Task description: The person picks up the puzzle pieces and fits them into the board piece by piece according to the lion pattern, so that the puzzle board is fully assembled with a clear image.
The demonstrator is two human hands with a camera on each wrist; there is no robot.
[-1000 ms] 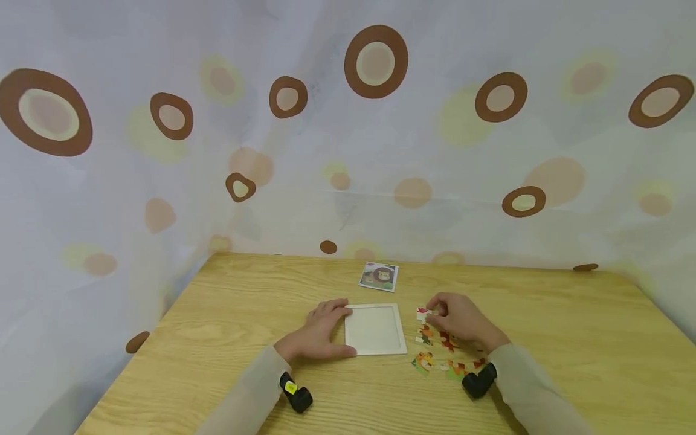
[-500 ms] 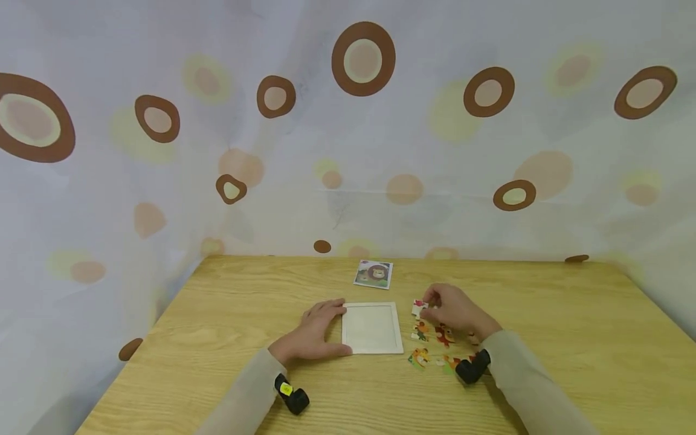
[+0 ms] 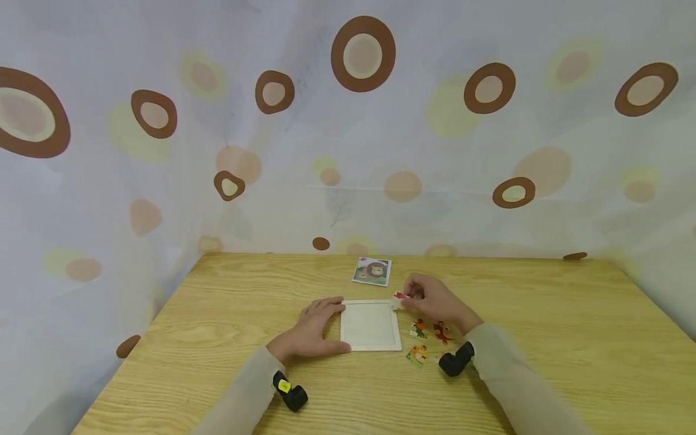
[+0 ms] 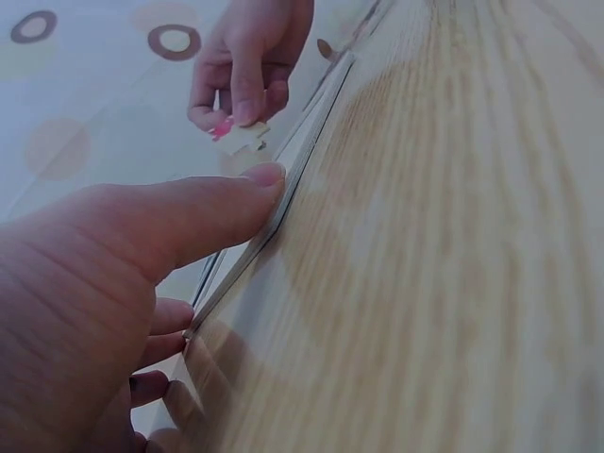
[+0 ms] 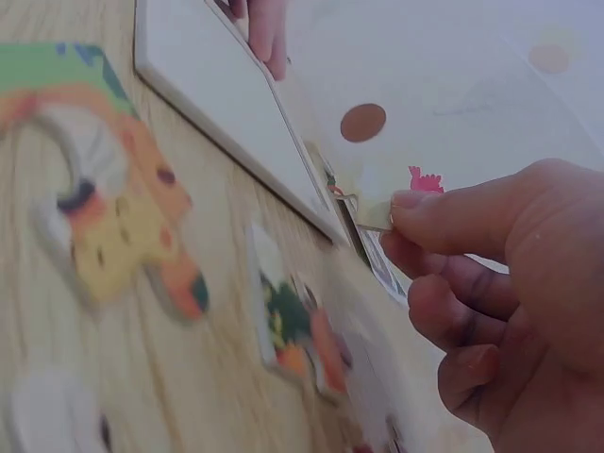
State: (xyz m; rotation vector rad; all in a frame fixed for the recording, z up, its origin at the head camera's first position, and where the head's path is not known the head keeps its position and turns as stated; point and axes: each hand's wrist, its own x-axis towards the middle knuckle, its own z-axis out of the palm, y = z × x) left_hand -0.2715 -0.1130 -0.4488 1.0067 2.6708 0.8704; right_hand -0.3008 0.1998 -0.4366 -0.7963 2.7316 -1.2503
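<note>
My right hand pinches a jigsaw piece, white with a pink mark, between thumb and forefinger. It holds the piece at the far right corner of a square white puzzle tray. In the right wrist view the pinched piece appears just past the tray's corner. My left hand rests at the tray's left side, thumb at the near corner and fingers at the far one. The left wrist view shows that thumb lying along the tray's rim.
Right of the tray lie several loose jigsaw pieces, among them an orange-and-yellow piece and a red-brown piece. A lion picture card lies behind the tray. A patterned cloth hangs behind the wooden table.
My right hand has lifted the white-and-pink piece from among the loose ones and carried it left to the tray. My left hand has stayed at the tray; the head view has shifted slightly.
</note>
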